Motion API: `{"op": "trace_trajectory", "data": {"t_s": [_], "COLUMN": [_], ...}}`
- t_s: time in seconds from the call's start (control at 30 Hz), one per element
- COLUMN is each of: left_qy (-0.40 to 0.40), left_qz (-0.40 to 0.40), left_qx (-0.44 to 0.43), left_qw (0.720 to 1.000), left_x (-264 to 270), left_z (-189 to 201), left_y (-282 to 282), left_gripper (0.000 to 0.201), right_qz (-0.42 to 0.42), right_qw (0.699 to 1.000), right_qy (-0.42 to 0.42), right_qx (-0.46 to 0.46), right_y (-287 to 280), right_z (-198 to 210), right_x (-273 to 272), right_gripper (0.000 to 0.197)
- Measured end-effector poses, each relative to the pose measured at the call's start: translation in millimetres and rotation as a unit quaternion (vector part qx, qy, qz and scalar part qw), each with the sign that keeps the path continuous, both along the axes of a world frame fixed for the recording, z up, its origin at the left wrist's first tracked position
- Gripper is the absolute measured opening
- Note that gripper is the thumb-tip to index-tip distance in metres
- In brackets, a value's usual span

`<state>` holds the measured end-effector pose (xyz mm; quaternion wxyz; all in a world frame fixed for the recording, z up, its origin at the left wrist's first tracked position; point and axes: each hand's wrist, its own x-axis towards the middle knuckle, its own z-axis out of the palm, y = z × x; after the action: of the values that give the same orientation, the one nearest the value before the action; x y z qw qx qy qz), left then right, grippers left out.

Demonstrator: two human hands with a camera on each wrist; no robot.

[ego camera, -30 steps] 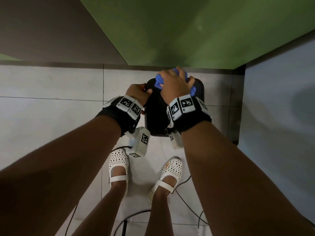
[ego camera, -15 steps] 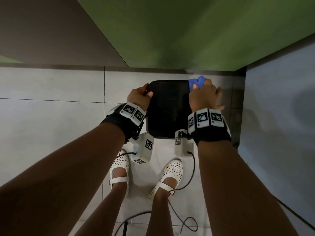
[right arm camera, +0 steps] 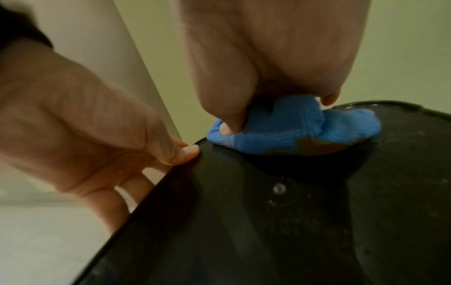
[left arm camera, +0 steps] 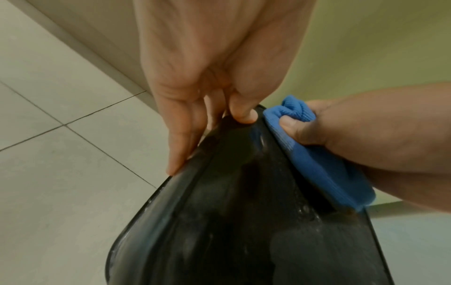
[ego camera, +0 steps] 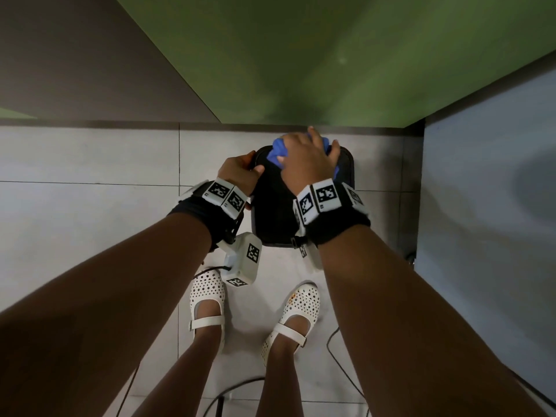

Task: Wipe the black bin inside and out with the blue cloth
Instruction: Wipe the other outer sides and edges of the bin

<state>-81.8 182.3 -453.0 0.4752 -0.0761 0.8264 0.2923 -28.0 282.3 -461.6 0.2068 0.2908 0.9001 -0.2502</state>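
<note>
The black bin (ego camera: 272,218) stands on the tiled floor against the green wall, its open top facing up. My left hand (ego camera: 245,171) grips the rim at the far left corner, thumb (left arm camera: 244,115) inside and fingers (left arm camera: 180,146) outside. My right hand (ego camera: 305,159) holds the bunched blue cloth (ego camera: 278,153) and presses it over the far rim. From the left wrist, the cloth (left arm camera: 314,162) drapes along the rim of the bin (left arm camera: 244,231). In the right wrist view the cloth (right arm camera: 280,127) sits on the bin's edge (right arm camera: 268,221), where droplets show on the inner wall.
A green wall (ego camera: 331,61) stands right behind the bin, with a grey panel (ego camera: 487,224) close on the right. My feet in white shoes (ego camera: 207,299) are just before the bin. Black cables (ego camera: 337,341) trail on the floor tiles (ego camera: 90,206).
My right hand slid the cloth leftwards along the far rim, from the bin's far right corner to its middle. The left hand kept its grip on the left corner.
</note>
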Motion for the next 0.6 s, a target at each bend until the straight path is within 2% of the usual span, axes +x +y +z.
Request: {"op": "trace_trajectory", "data": {"t_s": [0.17, 0.27, 0.3, 0.37, 0.47, 0.53, 0.6], "left_qy": [-0.017, -0.046, -0.043, -0.040, -0.068, -0.052, -0.008], "left_qz": [0.011, 0.030, 0.027, 0.009, -0.025, -0.134, -0.265], "left_qx": [0.011, 0.030, 0.032, 0.035, 0.027, -0.012, -0.045], "left_qw": [1.000, 0.998, 0.998, 0.999, 0.997, 0.989, 0.963], "left_x": [-1, -4, -5, -5, -7, -6, -3], "left_z": [-2, 0, 0, 0, 0, 1, 2], "left_y": [-2, -3, -3, -4, -5, -6, -5], "left_gripper": [0.048, 0.054, 0.055, 0.054, 0.058, 0.053, 0.041], "right_qz": [-0.172, -0.335, -0.362, -0.358, -0.298, -0.214, -0.115], "right_qw": [0.984, 0.941, 0.929, 0.930, 0.953, 0.976, 0.993], "right_qy": [-0.029, -0.040, -0.046, -0.056, -0.031, -0.019, 0.008], "right_qx": [0.012, -0.038, -0.056, -0.063, -0.043, -0.021, -0.027], "right_y": [17, 28, 31, 35, 42, 47, 47], "right_z": [0, 4, 4, 5, 4, 4, 4], "right_x": [26, 37, 38, 36, 30, 28, 25], "right_gripper": [0.046, 0.042, 0.040, 0.038, 0.032, 0.036, 0.042]}}
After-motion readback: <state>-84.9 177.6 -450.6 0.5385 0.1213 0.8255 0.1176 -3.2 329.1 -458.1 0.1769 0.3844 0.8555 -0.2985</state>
